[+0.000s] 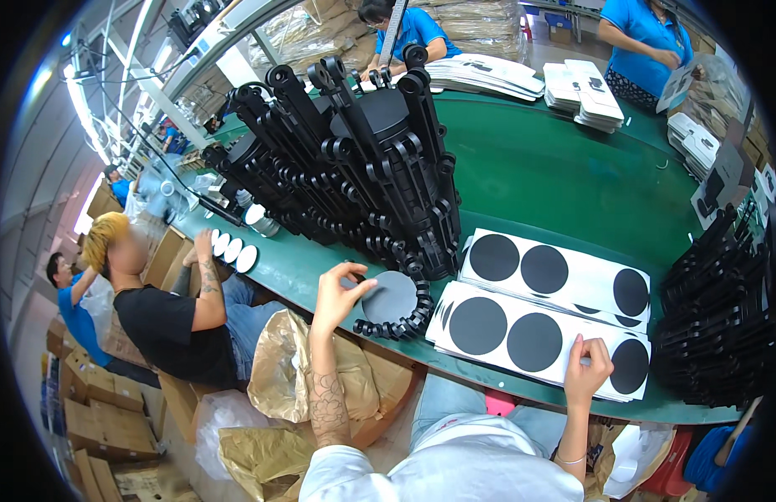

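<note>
My left hand [338, 297] is at the left of a round grey disc [390, 296]. Its thumb tip meets the disc's edge, while the bent index finger stays apart from the thumb. Black knobbly links [417, 318] curve around the disc's right and near sides. My right hand [589, 368] rests over the nearer stack of white sheets [572, 328], fingertips drawn together between two black round pads [534, 341]. Whatever those fingertips may pinch is hidden. A second stack of white sheets [589, 266] with black round pads lies just behind.
Black jointed stands [380, 159] tower behind my left hand; more black parts [714, 318] crowd the right side. White discs [233, 249] line the green table [522, 159] at left, near a seated person [171, 309]. Printed sheets [584, 92] are piled across the table.
</note>
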A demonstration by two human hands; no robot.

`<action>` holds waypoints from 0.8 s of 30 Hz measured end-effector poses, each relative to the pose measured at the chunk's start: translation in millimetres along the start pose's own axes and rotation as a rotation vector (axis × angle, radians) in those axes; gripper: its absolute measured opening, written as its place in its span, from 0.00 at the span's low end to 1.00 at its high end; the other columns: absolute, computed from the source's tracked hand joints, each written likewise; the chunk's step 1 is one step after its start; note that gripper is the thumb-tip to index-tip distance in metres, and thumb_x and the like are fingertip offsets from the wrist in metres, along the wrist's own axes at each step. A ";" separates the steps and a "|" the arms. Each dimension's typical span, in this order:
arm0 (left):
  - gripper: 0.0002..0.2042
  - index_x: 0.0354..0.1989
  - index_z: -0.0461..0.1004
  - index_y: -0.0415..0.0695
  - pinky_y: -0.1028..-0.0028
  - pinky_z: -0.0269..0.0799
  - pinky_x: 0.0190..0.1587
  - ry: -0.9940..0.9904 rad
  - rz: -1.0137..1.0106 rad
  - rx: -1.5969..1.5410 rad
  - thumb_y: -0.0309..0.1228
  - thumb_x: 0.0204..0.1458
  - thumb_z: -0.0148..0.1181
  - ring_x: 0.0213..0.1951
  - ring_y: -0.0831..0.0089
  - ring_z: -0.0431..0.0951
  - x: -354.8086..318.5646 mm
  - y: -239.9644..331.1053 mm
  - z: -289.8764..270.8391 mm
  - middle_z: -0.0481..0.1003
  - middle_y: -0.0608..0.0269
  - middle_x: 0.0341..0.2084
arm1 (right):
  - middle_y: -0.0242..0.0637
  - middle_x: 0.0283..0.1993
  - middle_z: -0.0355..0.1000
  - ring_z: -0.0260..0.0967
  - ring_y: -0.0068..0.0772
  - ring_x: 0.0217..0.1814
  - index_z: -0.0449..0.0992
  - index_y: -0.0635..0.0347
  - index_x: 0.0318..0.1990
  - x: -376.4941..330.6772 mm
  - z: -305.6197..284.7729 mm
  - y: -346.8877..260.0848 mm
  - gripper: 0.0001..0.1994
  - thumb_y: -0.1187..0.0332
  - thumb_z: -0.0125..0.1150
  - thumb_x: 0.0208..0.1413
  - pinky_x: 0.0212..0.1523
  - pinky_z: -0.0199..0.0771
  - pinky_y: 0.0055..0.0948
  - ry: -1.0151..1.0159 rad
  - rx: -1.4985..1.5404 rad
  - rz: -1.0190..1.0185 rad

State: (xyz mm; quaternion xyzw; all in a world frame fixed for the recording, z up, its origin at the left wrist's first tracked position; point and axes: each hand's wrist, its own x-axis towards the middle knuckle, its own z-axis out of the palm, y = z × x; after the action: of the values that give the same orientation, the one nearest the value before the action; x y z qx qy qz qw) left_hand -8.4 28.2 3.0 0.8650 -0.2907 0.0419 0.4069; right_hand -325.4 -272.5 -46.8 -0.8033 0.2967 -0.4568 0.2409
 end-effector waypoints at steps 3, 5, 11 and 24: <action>0.16 0.35 0.81 0.34 0.73 0.71 0.30 -0.032 0.015 0.023 0.31 0.40 0.74 0.24 0.72 0.76 -9.3 -6.4 6.4 0.79 0.55 0.27 | 0.37 0.17 0.61 0.58 0.35 0.16 0.63 0.65 0.18 -1.3 0.3 1.5 0.14 0.79 0.61 0.52 0.19 0.54 0.33 0.002 0.002 -0.001; 0.14 0.34 0.82 0.33 0.72 0.71 0.31 -0.030 -0.053 -0.065 0.30 0.41 0.74 0.24 0.70 0.77 -11.6 -5.7 10.0 0.79 0.54 0.24 | 0.37 0.17 0.61 0.58 0.35 0.16 0.63 0.65 0.18 -1.3 0.9 2.2 0.14 0.79 0.61 0.52 0.19 0.54 0.32 0.009 0.004 -0.003; 0.15 0.36 0.82 0.35 0.71 0.72 0.31 -0.021 -0.038 0.017 0.34 0.44 0.71 0.26 0.68 0.80 -17.2 -11.3 11.7 0.80 0.53 0.25 | 0.37 0.17 0.61 0.58 0.34 0.15 0.64 0.66 0.18 -0.8 0.9 -0.2 0.14 0.78 0.61 0.52 0.19 0.53 0.31 0.002 -0.004 0.000; 0.14 0.41 0.81 0.34 0.73 0.74 0.37 0.182 -0.117 -0.309 0.33 0.53 0.65 0.33 0.73 0.80 -33.6 -31.1 45.1 0.82 0.55 0.31 | 0.38 0.18 0.62 0.59 0.36 0.17 0.64 0.66 0.18 -1.7 -0.5 1.3 0.14 0.78 0.62 0.52 0.20 0.56 0.32 0.005 0.013 0.010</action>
State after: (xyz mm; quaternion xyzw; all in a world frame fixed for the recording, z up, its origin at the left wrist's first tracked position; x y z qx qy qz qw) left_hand -26.9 26.7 -58.5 0.8003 -0.2047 0.0512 0.5613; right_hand -326.9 -272.2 -48.4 -0.7989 0.2984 -0.4597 0.2477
